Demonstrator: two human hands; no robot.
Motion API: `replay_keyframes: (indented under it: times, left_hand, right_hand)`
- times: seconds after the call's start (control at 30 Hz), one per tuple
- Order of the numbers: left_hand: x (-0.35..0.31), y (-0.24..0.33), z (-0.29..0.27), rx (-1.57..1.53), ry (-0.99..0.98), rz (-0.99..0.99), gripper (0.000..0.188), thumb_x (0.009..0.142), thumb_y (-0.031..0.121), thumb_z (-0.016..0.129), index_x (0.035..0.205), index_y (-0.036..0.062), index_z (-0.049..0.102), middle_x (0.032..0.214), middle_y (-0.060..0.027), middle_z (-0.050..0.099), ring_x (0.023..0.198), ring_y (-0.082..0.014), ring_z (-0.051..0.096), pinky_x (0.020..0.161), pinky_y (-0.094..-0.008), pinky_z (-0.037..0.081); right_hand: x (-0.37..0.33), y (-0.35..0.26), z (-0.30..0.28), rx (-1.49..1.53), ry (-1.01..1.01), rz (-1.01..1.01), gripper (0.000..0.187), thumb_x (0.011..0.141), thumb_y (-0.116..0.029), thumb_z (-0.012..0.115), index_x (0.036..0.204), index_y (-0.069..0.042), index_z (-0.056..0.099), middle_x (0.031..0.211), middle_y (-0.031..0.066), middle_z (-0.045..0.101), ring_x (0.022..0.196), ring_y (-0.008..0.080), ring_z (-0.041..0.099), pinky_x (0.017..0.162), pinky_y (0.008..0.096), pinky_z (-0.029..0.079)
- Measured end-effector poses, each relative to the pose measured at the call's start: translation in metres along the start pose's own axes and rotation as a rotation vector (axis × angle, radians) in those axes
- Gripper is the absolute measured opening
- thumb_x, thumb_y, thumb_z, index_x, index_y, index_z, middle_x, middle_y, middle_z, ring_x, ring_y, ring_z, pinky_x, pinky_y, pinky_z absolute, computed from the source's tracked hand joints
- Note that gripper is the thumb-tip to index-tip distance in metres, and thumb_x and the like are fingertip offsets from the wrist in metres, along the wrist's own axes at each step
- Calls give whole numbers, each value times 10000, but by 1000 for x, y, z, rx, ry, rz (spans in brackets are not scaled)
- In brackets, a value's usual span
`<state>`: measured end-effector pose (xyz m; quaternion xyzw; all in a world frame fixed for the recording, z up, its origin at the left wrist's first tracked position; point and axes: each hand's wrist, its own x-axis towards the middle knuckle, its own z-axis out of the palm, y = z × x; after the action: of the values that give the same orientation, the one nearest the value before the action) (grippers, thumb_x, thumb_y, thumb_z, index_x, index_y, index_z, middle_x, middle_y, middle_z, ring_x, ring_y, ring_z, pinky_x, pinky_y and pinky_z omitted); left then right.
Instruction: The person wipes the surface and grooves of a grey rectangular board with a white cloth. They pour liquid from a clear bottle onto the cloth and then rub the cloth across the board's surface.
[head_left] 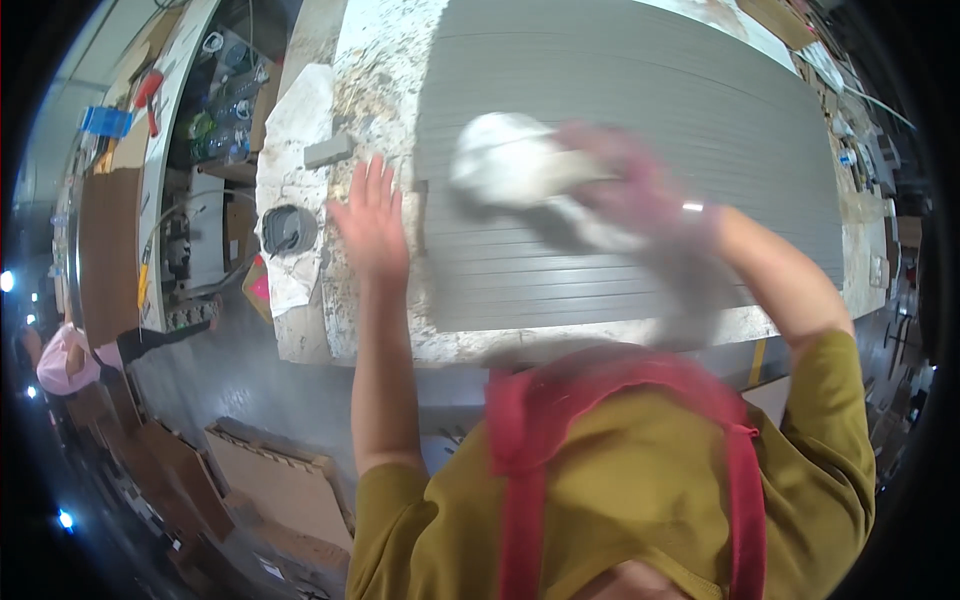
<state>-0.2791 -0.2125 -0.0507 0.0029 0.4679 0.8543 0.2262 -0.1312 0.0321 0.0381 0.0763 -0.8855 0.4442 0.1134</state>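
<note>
A large grey panel (640,120) with thin parallel lines lies across the worktable. My right hand (625,185), in a pinkish-purple glove and smeared by motion, grips a bunched white cloth (510,160) over the panel's left part. Whether the cloth touches the surface is blurred. Bare and with fingers stretched out, my left hand (375,225) rests on the speckled tabletop left of the panel. Just beyond its fingertips lies a small grey block (328,150). To its left, a round dark tub (289,231) with grey matter inside stands on a white sheet (295,110).
Left of the table, a shelf unit (165,130) holds plastic bottles (225,125) and a blue box (107,121). Flat cardboard (285,480) leans near the floor at lower left. Another person in pink (70,360) is at far left. Assorted items line the table's right edge.
</note>
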Motion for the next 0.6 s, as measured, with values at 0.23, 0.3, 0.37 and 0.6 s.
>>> replay_keyframes:
  times: [0.23, 0.3, 0.37, 0.6]
  left_hand:
    - [20, 1, 67, 629, -156, -49, 948, 831, 763, -2, 1499, 96, 88, 1549, -59, 208, 1436, -304, 110, 1153, -497, 27]
    - [37, -18, 47, 662, -241, 33, 829, 894, 711, 85, 1508, 155, 101, 1532, -66, 252, 1425, -305, 156, 1148, -498, 108]
    - [47, -38, 31, 301, -375, 29, 864, 892, 718, 112, 1501, 105, 127, 1520, -127, 265, 1419, -302, 175, 1150, -456, 129]
    - [43, -17, 19, 208, -316, -94, 820, 922, 679, 137, 1494, 91, 177, 1550, -123, 188, 1430, -284, 144, 1151, -426, 51]
  right_hand:
    - [-55, 2, -2, -566, -381, 67, 525, 620, -214, 726, 1116, -148, 564, 1145, 104, 548, 985, 299, 567, 832, 424, 455]
    - [-26, 9, 49, -502, -124, -285, 446, 626, -238, 725, 1039, -154, 579, 1070, 70, 566, 984, 284, 571, 805, 434, 455]
    - [42, -9, 94, -417, -486, -69, 349, 689, -236, 699, 993, -115, 580, 991, 74, 594, 1005, 251, 584, 821, 415, 458]
    - [15, 19, 63, -454, -52, -143, 220, 703, -158, 650, 910, -123, 583, 912, 82, 604, 878, 297, 608, 747, 423, 482]
